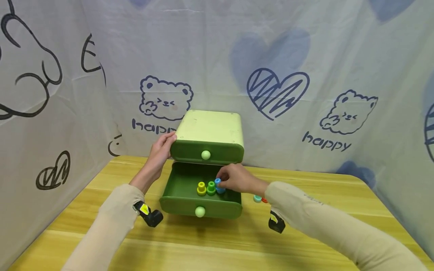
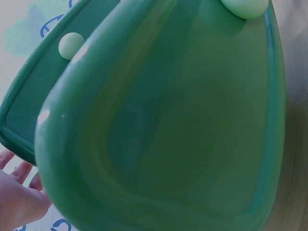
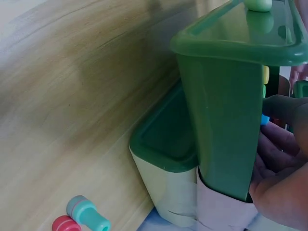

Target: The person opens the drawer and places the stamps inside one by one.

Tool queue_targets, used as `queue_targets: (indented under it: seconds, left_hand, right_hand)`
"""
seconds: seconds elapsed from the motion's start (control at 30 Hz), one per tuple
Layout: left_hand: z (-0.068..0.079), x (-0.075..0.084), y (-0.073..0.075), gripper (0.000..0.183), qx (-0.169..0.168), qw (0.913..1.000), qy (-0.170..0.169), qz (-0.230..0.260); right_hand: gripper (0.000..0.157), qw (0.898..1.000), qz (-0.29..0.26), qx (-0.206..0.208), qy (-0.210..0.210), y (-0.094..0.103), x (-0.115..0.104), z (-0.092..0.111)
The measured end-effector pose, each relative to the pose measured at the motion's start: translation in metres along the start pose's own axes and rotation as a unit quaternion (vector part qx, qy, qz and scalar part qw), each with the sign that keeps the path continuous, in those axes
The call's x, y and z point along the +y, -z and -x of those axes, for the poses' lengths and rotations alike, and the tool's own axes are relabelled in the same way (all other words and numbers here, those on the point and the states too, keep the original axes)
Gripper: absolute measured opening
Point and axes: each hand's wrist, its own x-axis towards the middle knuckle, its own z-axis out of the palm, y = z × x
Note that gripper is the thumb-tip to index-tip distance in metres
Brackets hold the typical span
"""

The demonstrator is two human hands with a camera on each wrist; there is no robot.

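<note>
A small cabinet [image 1: 210, 126] with a cream top and green drawer fronts stands on the table. Its middle drawer [image 1: 183, 177] is pulled out. Inside, a yellow stepped peg [image 1: 201, 189], a green peg [image 1: 211, 188] and a blue peg [image 1: 220, 190] stand upright in a row. My right hand [image 1: 239, 178] reaches over the drawer's right side and pinches the blue peg between thumb and fingers; part of it is hidden behind them. Against the cabinet's upper left side rests my left hand [image 1: 159, 154], fingers extended, also visible low in the left wrist view.
On the table [image 1: 291, 222], right of the cabinet, lie a turquoise peg [image 3: 89, 214] and a red peg [image 3: 66, 224], partly hidden by my right sleeve in the head view. Below the pulled-out drawer is a closed lower drawer [image 3: 166, 137]. A printed cloth [image 1: 217, 56] hangs behind.
</note>
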Motion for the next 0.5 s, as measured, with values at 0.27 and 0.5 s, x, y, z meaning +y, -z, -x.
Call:
queue_targets:
  seconds: [0.27,0.5]
  left_hand:
    - [-0.0003,-0.0003,-0.0009,0.054,-0.001,1.0,0.002,0.002]
    - [-0.0007,0.0001,-0.0003,0.054,-0.002,1.0,0.0,0.003]
  right_hand:
    - [0.016,1.0,-0.004,0.014,0.01,-0.0056,0.0015,0.0017]
    - [0.019,1.0,-0.006,0.01,0.016,-0.0028,0.0007,0.0019]
